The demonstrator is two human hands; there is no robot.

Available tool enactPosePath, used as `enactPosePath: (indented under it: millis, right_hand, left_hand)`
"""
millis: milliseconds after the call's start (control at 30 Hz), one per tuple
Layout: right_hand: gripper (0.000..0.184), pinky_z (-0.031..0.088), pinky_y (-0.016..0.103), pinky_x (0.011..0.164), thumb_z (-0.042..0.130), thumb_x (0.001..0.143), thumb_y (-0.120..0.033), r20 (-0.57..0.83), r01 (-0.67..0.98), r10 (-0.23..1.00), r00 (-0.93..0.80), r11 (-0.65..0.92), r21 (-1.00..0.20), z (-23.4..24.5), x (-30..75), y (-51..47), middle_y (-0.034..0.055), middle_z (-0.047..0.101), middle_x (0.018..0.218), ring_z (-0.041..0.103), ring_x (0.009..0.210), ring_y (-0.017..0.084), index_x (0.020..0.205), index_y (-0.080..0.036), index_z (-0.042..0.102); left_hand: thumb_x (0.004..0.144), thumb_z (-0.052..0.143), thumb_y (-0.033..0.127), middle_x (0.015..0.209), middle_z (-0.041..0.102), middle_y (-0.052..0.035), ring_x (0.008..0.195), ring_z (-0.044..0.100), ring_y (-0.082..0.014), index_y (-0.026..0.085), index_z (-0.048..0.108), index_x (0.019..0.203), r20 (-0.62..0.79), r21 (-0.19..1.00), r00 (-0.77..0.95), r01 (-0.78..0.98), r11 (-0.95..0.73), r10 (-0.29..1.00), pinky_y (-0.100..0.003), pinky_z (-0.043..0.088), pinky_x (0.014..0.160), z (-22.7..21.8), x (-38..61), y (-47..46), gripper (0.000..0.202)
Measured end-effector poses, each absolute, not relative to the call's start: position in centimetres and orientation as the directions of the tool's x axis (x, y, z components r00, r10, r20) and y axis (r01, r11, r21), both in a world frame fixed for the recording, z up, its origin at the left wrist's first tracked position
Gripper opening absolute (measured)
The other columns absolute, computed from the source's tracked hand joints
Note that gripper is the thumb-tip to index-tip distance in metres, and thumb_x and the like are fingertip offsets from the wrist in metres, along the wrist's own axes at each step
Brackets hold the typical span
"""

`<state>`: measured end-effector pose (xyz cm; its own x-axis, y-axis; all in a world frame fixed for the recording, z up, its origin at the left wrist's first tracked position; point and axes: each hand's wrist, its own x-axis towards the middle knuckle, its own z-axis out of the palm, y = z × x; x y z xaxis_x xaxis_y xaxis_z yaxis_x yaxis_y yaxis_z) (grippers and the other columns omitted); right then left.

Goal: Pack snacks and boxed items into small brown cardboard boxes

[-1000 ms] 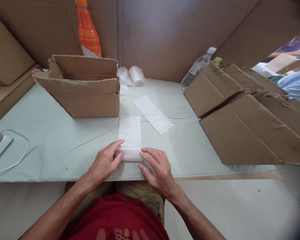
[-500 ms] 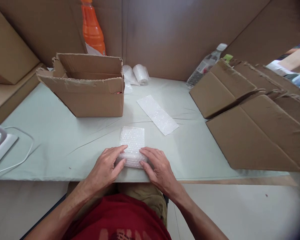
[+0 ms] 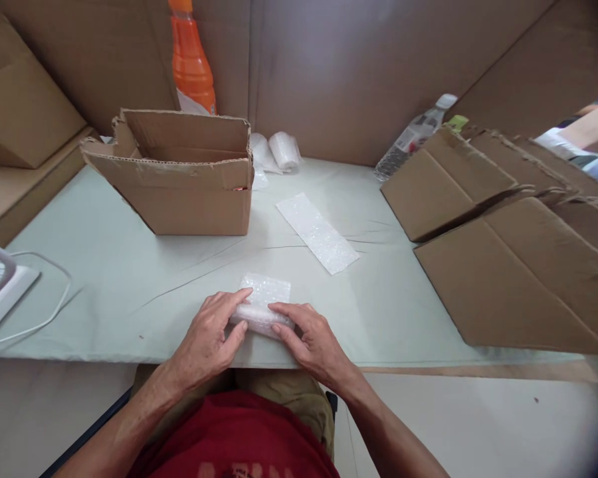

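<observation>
A roll of clear bubble wrap [image 3: 262,307] lies at the near edge of the pale green table [image 3: 104,279], with a short flat end still spread out beyond it. My left hand [image 3: 210,340] grips the roll's left side with curled fingers. My right hand [image 3: 306,338] presses on its right side, fingers bent over the roll. What is inside the wrap is hidden.
A loose bubble wrap strip [image 3: 317,232] lies beyond. An open cardboard box [image 3: 179,176] stands at the back left, an orange bottle [image 3: 192,63] behind it. Small bubble wrap rolls [image 3: 276,151] and a clear bottle [image 3: 414,136] sit at the back. Flattened cartons [image 3: 508,245] fill the right. A white device with cable [image 3: 0,292] is at left.
The flat part of the bubble wrap has grown shorter as both hands rolled the bundle away from me. The view has shifted slightly.
</observation>
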<state>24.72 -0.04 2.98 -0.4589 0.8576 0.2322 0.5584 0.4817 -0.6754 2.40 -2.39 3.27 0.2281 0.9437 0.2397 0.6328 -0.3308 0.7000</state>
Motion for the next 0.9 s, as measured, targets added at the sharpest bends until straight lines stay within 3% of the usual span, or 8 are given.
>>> enactPosePath:
  millis: [67,167,300,433,533,633,800,900]
  right_hand:
    - [0.025,0.053,0.039,0.087,0.055,0.099,-0.027,0.269,0.603,0.866,-0.422,0.489,-0.631,3.2,25.0,-0.3,0.0070,0.074,0.116,0.069,0.101,0.023,0.122,-0.025,0.065]
    - [0.028,0.049,0.045,0.092,0.058,0.096,-0.029,0.381,0.692,0.825,-0.417,0.561,-0.455,3.2,25.1,-0.5,0.0124,0.066,0.130,0.062,0.115,0.029,0.123,-0.024,0.063]
    - [0.035,0.046,0.049,0.091,0.065,0.091,-0.027,0.310,0.701,0.763,-0.567,0.645,-0.305,2.6,24.6,-0.1,0.0144,0.065,0.132,0.060,0.114,0.032,0.126,-0.022,0.061]
    - [0.029,0.048,0.044,0.089,0.060,0.094,-0.019,0.330,0.689,0.800,-0.501,0.600,-0.407,1.9,24.3,0.9,0.0115,0.071,0.122,0.064,0.109,0.028,0.123,-0.022,0.062]
    - [0.027,0.049,0.042,0.089,0.059,0.096,-0.020,0.371,0.642,0.819,-0.438,0.574,-0.508,1.5,24.4,1.0,0.0091,0.073,0.117,0.066,0.108,0.026,0.122,-0.023,0.062]
    - [0.027,0.050,0.040,0.088,0.059,0.095,-0.019,0.406,0.580,0.816,-0.413,0.579,-0.573,1.3,24.5,0.2,0.0070,0.074,0.115,0.068,0.105,0.024,0.122,-0.024,0.061]
    - [0.031,0.051,0.040,0.091,0.060,0.094,-0.016,0.419,0.519,0.792,-0.444,0.608,-0.601,1.2,25.0,-1.2,0.0060,0.073,0.116,0.067,0.107,0.023,0.124,-0.026,0.060]
    - [0.044,0.048,0.045,0.102,0.066,0.091,-0.029,0.359,0.528,0.809,-0.466,0.580,-0.621,1.7,26.1,-1.1,0.0095,0.062,0.138,0.059,0.125,0.028,0.134,-0.027,0.056]
  left_hand:
    - [0.093,0.050,0.020,0.102,0.071,-0.0075,0.090,0.065,-0.0213,0.019,0.055,0.134,0.214,0.685,0.189,0.670,-0.285,0.958,-0.039,0.053,0.085,3.0,2.5,-1.8,0.041]
    - [0.093,0.052,0.025,0.100,0.071,-0.0082,0.089,0.064,-0.0230,0.017,0.057,0.130,0.244,0.620,0.144,0.738,-0.268,0.959,-0.040,0.053,0.084,2.3,2.8,-0.6,0.038]
    - [0.093,0.055,0.030,0.107,0.069,-0.0094,0.099,0.064,-0.0247,0.019,0.058,0.127,0.246,0.671,0.071,0.708,-0.222,0.967,-0.039,0.054,0.082,1.8,3.2,-0.1,0.036]
    - [0.089,0.061,0.037,0.125,0.063,-0.0133,0.102,0.066,-0.0231,0.021,0.050,0.136,0.061,0.885,-0.109,0.465,-0.004,0.992,-0.032,0.056,0.070,2.3,3.1,-1.5,0.051]
    - [0.085,0.065,0.041,0.138,0.055,-0.0181,0.109,0.065,-0.0244,0.020,0.039,0.144,-0.163,0.972,-0.142,0.147,0.183,0.976,-0.039,0.056,0.087,2.9,3.1,-2.3,0.068]
    - [0.078,0.071,0.042,0.142,0.052,-0.0204,0.113,0.064,-0.0252,0.018,0.029,0.148,-0.330,0.942,-0.077,-0.085,0.323,0.941,-0.043,0.051,0.099,3.5,3.9,-2.2,0.085]
    - [0.071,0.073,0.036,0.131,0.059,-0.0160,0.112,0.062,-0.0255,0.015,0.031,0.147,-0.335,0.927,-0.065,-0.200,0.317,0.940,-0.037,0.048,0.098,3.4,5.8,-1.5,0.089]
    - [0.074,0.067,0.030,0.114,0.063,-0.0094,0.096,0.063,-0.0202,0.016,0.034,0.148,-0.300,0.945,-0.048,-0.154,0.289,0.953,-0.032,0.051,0.084,3.0,6.1,-1.6,0.082]
